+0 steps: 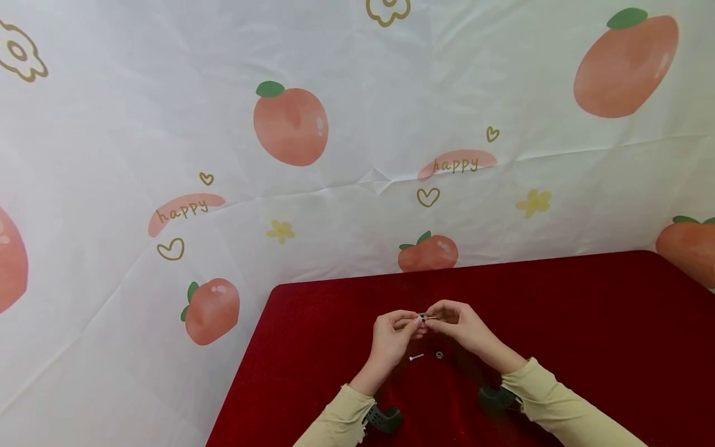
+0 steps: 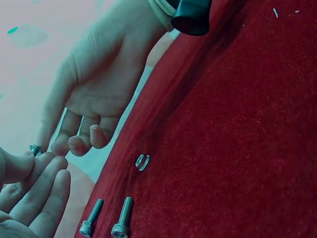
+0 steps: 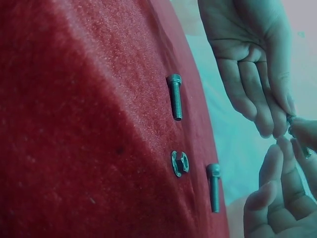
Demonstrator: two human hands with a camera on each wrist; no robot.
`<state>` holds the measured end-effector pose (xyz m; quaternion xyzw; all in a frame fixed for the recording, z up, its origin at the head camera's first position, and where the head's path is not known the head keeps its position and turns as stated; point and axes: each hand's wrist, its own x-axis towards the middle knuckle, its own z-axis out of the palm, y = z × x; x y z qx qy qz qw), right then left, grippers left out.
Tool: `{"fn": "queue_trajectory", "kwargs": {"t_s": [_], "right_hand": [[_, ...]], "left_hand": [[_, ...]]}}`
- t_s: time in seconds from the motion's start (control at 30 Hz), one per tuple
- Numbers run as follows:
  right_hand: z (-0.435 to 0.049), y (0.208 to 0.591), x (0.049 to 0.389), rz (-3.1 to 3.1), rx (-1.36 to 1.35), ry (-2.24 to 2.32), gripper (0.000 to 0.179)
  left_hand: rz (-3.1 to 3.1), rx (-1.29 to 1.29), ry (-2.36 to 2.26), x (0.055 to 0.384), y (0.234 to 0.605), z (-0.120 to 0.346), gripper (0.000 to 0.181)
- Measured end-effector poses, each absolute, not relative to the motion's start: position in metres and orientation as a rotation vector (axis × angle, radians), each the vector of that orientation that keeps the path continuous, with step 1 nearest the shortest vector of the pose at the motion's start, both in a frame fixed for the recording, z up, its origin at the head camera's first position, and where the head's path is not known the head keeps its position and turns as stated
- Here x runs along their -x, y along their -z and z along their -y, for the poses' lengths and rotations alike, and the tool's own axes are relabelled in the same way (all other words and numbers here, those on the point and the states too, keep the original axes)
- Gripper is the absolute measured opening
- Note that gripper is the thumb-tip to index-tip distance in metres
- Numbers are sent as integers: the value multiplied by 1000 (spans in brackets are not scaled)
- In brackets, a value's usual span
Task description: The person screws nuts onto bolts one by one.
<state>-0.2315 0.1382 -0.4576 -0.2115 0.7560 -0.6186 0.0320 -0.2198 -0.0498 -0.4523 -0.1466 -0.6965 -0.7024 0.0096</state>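
Held up over the red cloth, my left hand [image 1: 389,340] and right hand [image 1: 463,324] meet at the fingertips. Between them is a small bolt-like metal fastener [image 1: 430,318], its dark end at the left fingertips. Thumb and fingers of each hand pinch it. Part of its thread shows in the right wrist view, and the rest is covered by fingers. Below the hands lie a silver bolt [image 1: 416,357] and a small nut with a washer [image 1: 439,355]. Both wrist views show two socket-head bolts, one [image 2: 122,218] close beside the other [image 2: 91,218].
Red velvety cloth [image 1: 558,310] covers the table. Behind it hangs a white sheet [image 1: 346,230] printed with peaches and "happy". Dark wrist devices [image 1: 385,419] sit below the cuffs of the pale yellow sleeves [image 1: 335,416].
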Motion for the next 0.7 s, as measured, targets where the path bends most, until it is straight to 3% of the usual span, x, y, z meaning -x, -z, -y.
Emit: {"fn": "queue_trajectory", "kwargs": {"t_s": [0.7], "right_hand": [[-136, 458, 230, -2343, 675, 1918, 23]], "left_hand": [[2173, 447, 2203, 220, 454, 50, 14]]}}
